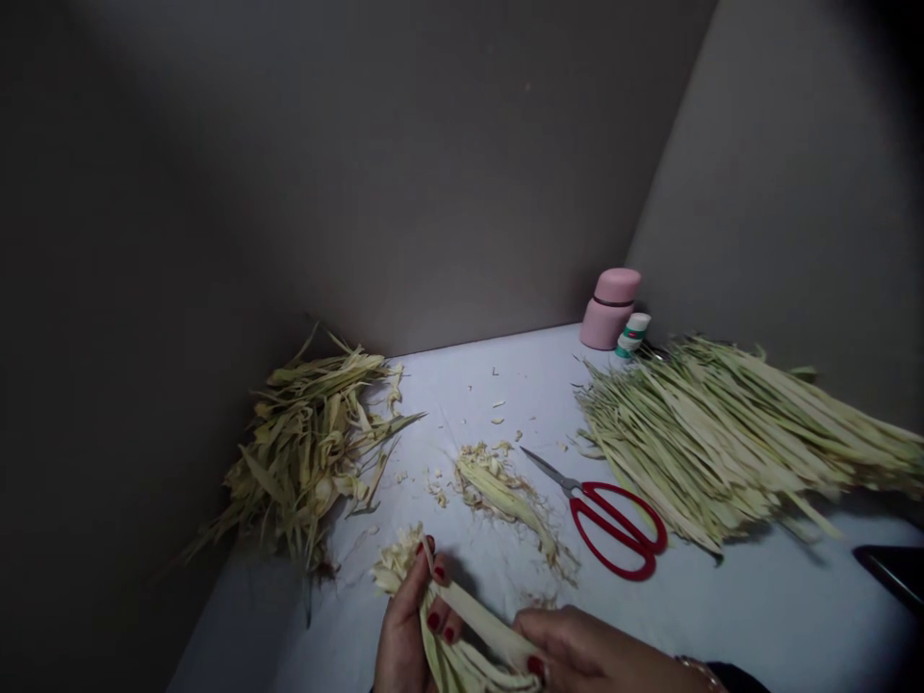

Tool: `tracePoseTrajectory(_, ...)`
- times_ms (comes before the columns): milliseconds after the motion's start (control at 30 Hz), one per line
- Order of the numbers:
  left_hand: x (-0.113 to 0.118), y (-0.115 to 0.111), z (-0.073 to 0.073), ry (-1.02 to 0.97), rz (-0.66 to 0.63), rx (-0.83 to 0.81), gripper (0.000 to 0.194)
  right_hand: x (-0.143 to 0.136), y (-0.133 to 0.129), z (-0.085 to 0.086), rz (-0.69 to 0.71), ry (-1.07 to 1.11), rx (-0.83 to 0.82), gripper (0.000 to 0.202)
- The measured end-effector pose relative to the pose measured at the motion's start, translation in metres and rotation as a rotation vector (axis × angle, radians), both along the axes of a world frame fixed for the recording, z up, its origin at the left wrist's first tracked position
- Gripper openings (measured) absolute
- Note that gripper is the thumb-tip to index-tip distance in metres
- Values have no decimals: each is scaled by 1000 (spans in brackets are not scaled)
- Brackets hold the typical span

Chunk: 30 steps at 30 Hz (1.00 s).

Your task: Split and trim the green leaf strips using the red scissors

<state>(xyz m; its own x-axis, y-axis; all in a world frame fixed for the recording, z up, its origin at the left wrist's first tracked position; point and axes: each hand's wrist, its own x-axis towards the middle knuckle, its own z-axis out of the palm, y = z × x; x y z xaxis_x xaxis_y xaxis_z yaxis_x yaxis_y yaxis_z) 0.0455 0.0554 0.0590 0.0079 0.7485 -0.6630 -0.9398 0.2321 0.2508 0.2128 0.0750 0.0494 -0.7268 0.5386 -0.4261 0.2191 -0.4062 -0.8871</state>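
Bottom centre of the frame, and here is the left hand (405,621) wrapped around a bundle of pale husk strips (396,560), gripping it just below the blunt, bunched ends, the long tails spilling toward the lower edge. Across from it, the right hand (596,650) has one broad strip (487,626) pinched between thumb and fingers, and that strip spans the gap between the hands, its upper end up by the left fingertips. It looks fairly taut, and that seems right: an even, gentle pull should lay it flat, where a jerk could split it along the grain. The left grip looks best kept firm at the neck so nothing slips, with the strip's face smoothed before it bends.

Just beyond, centre of the frame, a loose tuft of husk scraps (505,499) lies among crumbs, and right beside it sit the red-handled scissors (613,517), blades pointing up and left, neither hand on them; handy for a ragged edge, one would judge. Out on the left, a tangled husk pile (314,443); on the right, a broad spread of long strips (722,433). Behind those, toward the upper right, a pink flask (610,318) stands next to a small white-and-green bottle (632,335).
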Motion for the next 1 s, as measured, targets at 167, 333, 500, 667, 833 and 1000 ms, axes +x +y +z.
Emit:
tracePoseTrajectory(167, 3, -4, -6, 255, -46, 37, 30, -3, 9, 6, -45, 83, 158, 31)
tracePoseTrajectory(333, 18, -11, -4, 697, -165, -87, 37, -18, 1, 8, -128, 71, 193, 26)
tracePoseTrajectory(500, 22, -10, -2, 740, -222, 86, 43, -23, -2, 1, -228, 41, 198, 36)
tracePoseTrajectory(667, 29, -10, -14, 615, -236, 161, 29, -19, 1, -7, -252, -4, 257, 30)
tracePoseTrajectory(833, 25, -9, -15, 685, -206, 138, 29, -14, 2, -11, -319, 11, 293, 29)
tracePoseTrajectory(1000, 23, -7, -2, 629, -265, 80, 31, -16, 4, -7, -345, 167, 130, 22)
